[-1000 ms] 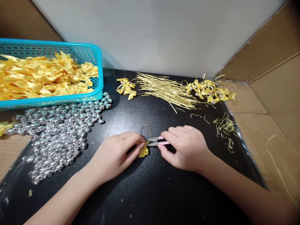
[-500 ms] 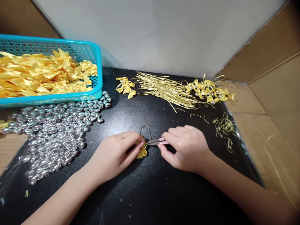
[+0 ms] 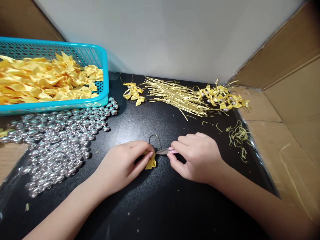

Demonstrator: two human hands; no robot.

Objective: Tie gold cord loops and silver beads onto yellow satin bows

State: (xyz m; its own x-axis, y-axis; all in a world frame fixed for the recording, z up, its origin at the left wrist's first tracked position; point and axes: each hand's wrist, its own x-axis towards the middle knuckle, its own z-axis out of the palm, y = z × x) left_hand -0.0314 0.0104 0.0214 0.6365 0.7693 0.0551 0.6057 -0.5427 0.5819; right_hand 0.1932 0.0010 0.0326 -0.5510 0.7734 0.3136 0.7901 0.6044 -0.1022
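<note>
My left hand (image 3: 123,163) is closed in a pinch on a small yellow ribbon bow (image 3: 151,163) with a gold wire loop (image 3: 155,140) standing up from it. My right hand (image 3: 197,158) is closed round small pink-handled snips (image 3: 167,151). Their blades are closed and point left, with the tips touching the bow at its knot. Both hands rest on the black tabletop (image 3: 155,203) near its middle.
A turquoise basket (image 3: 102,73) full of yellow ribbon bows stands at the back left. Several silver beads (image 3: 60,140) lie spread before it. Gold wire strands (image 3: 175,95), a few bows (image 3: 133,93), finished bows with beads (image 3: 222,96) and wire offcuts (image 3: 238,135) lie behind. Cardboard (image 3: 287,100) walls the right.
The snips' blades have closed at the bow's knot. Both hands stay in nearly the same place; the view has shifted slightly.
</note>
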